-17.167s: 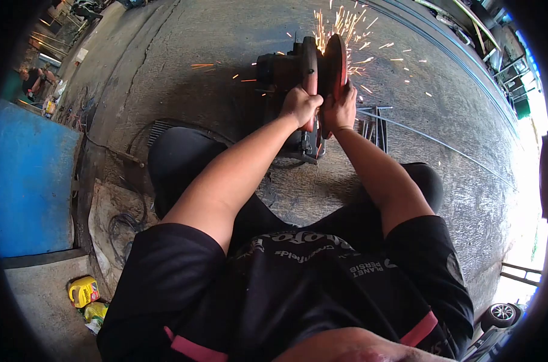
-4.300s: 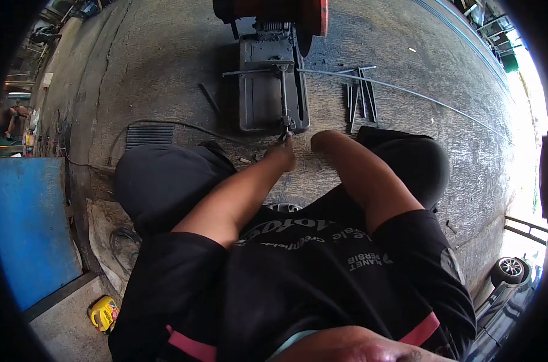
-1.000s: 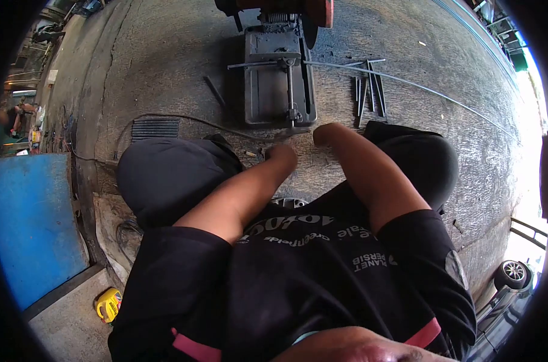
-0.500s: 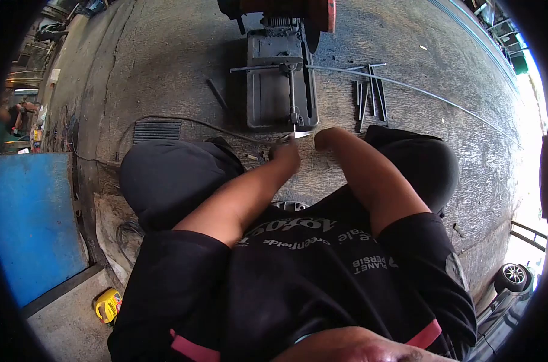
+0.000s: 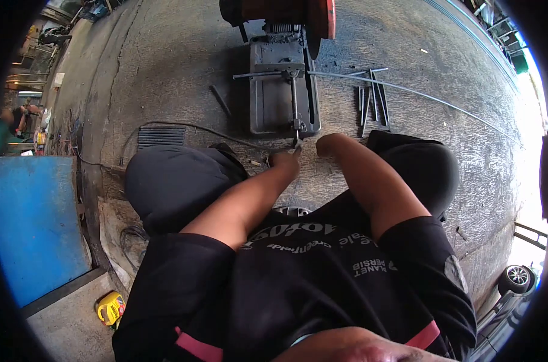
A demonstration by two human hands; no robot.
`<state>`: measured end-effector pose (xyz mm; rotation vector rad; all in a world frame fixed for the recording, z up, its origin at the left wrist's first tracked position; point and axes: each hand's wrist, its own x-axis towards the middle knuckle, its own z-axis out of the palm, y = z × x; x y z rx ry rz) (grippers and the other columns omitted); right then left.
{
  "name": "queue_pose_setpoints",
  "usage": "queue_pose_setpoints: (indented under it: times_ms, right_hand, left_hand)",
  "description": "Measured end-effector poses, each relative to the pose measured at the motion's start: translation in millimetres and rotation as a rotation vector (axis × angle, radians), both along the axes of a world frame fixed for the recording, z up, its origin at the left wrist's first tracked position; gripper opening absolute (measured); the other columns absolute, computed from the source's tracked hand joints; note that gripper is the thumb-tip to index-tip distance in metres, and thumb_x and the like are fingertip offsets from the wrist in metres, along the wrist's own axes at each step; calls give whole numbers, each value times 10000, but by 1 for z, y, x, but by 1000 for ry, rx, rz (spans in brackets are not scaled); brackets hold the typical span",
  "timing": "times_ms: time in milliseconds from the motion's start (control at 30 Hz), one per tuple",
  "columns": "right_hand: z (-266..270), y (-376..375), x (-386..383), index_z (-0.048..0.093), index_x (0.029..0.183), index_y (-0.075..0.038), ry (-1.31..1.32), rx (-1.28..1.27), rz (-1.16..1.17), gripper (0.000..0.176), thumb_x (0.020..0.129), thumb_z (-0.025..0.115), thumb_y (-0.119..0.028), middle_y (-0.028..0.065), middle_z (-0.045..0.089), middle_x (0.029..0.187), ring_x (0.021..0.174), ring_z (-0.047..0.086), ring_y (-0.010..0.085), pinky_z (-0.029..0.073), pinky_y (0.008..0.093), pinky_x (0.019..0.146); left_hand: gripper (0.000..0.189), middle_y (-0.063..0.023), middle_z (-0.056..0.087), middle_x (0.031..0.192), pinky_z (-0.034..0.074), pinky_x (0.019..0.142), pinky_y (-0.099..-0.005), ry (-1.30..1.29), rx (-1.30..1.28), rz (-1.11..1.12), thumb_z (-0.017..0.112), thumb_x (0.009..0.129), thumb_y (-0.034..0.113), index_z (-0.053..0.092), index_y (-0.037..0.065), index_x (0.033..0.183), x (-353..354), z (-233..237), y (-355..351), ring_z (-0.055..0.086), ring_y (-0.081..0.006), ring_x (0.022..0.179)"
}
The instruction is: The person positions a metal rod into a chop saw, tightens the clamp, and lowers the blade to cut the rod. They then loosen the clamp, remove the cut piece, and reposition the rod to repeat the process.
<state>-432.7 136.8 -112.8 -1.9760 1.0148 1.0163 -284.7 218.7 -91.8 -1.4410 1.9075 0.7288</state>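
My left hand (image 5: pixel 283 160) is curled at the near end of the vise screw (image 5: pixel 296 114) on a cut-off saw (image 5: pixel 255 102). Its fingers look closed around something small at the screw's end, too blurred to name. Just right of it, my right hand (image 5: pixel 328 145) is bent down at the wrist, its fingers hidden. A long thin metal bar (image 5: pixel 406 88) lies across the saw's base and runs through the vise. Above the base, the abrasive disc (image 5: pixel 313 45) sits beside a red guard (image 5: pixel 330 18).
Cut metal pieces (image 5: pixel 373 99) lie right of the saw, and a row of dark bars (image 5: pixel 161 137) lies left. A cable (image 5: pixel 219 130) crosses the floor. At left stand a blue panel (image 5: pixel 35 223) and a yellow container (image 5: pixel 111 308). Another person (image 5: pixel 21 117) is far left.
The view has shifted slightly. My left hand stays by the screw's end, where a bright pointed shape no longer shows. My right hand has hardly moved.
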Motion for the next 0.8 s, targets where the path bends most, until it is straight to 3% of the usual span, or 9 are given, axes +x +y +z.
queue_pose_setpoints:
  times_ms: [167,233,333,367,433,533,700,767,800]
  right_hand:
    - [-7,-2,2,674,1031,-75,9,-17,6,308,785,532,-193,142,642,1088,1004,611,294,477,421,855]
    - [-15,-1,3,674,1014,-48,8,11,0,311,772,546,-196,148,649,1066,980,618,291,476,419,842]
    - [-8,-6,3,674,978,-13,-20,1,66,300,762,558,-187,154,661,1025,925,633,284,485,414,808]
    - [-5,1,6,675,958,-7,-55,-15,130,282,764,557,-174,155,664,1005,896,641,281,494,409,788]
    - [49,13,19,674,935,-1,-34,-4,94,261,764,556,-160,151,667,968,845,649,270,504,403,748]
    - [76,9,45,671,888,7,5,26,-69,222,763,550,-132,144,671,903,756,660,248,519,396,679]
    - [40,-42,84,672,865,-6,-132,99,-198,204,762,563,-144,148,670,836,697,661,235,525,407,631]
    - [21,-70,110,670,871,-26,-245,-246,714,210,788,564,-187,157,666,809,677,660,248,527,410,610]
    - [6,-75,117,670,871,-26,-241,-253,719,210,788,564,-187,157,666,809,677,660,248,527,410,610]
  left_hand:
    - [796,-244,586,1138,460,869,-466,25,-104,222,599,804,282,177,119,1460,-7,-9,2,593,-316,1047]
    - [722,-242,560,1192,453,877,-495,-34,419,-44,616,809,336,311,95,1417,-5,-40,-10,594,-343,1032]
    - [474,-161,579,1207,447,896,-464,-213,685,-76,610,813,338,565,125,1234,24,-91,-14,598,-313,1014]
    - [474,-161,579,1207,447,896,-464,-215,689,-78,610,813,338,565,125,1234,25,-73,-16,598,-313,1014]
    - [504,-162,590,1189,446,895,-484,-150,712,435,619,807,375,577,55,1194,28,-14,-31,610,-305,982]
    - [575,-183,546,1243,480,866,-440,10,823,430,524,864,362,409,36,1323,59,-35,-63,619,-288,993]
    - [272,-174,677,821,523,710,-377,248,6,859,525,754,218,684,7,815,106,-13,-131,671,-282,753]
    - [290,-157,677,746,527,682,-370,370,-193,1193,503,737,231,677,-1,738,121,-17,-157,674,-273,707]
    - [313,-151,677,736,527,687,-373,422,-288,1365,497,739,253,671,-7,728,128,-32,-174,674,-266,708]
